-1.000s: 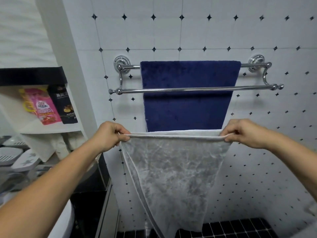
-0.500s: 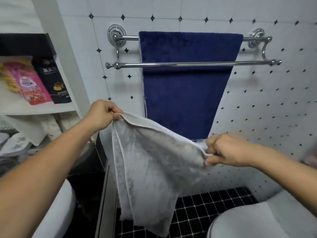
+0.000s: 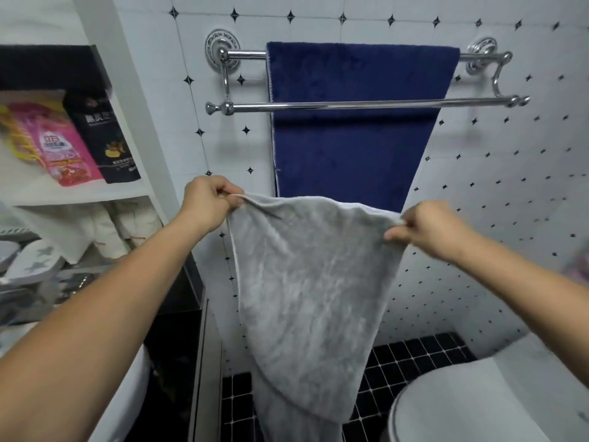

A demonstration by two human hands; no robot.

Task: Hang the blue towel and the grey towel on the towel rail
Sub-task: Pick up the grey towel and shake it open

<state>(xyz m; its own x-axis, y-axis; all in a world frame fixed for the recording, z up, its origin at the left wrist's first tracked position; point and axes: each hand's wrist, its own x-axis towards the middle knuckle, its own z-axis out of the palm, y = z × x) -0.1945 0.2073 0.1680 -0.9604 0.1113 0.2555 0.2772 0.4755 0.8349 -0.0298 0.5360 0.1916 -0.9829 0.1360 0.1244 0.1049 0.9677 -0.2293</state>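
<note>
Between your two hands the grey towel (image 3: pixel 306 282) is stretched out by its top edge, so that's where everything hangs from. Your left hand (image 3: pixel 208 202) has the left corner pinched tight between thumb and fingers, and your right hand (image 3: pixel 427 229) is closed on the right corner, sitting a bit lower than the left, so the top hem bows up in the middle and slopes down to the right. Below your grip the cloth drops in a folded sheet, its rounded lower edge ending above the black floor tiles (image 3: pixel 411 362).

Above and just behind your knuckles hangs the blue towel (image 3: pixel 353 138), already draped over the back bar of the towel rail (image 3: pixel 350 105). Its bottom edge is hidden behind the grey hem. The front bar runs bare across it, well above both hands, with open wall between.

Left of your left hand is a shelf (image 3: pixel 79 196) with packets on it, fairly close. Down under your right forearm there's a toilet (image 3: pixel 478 403).
</note>
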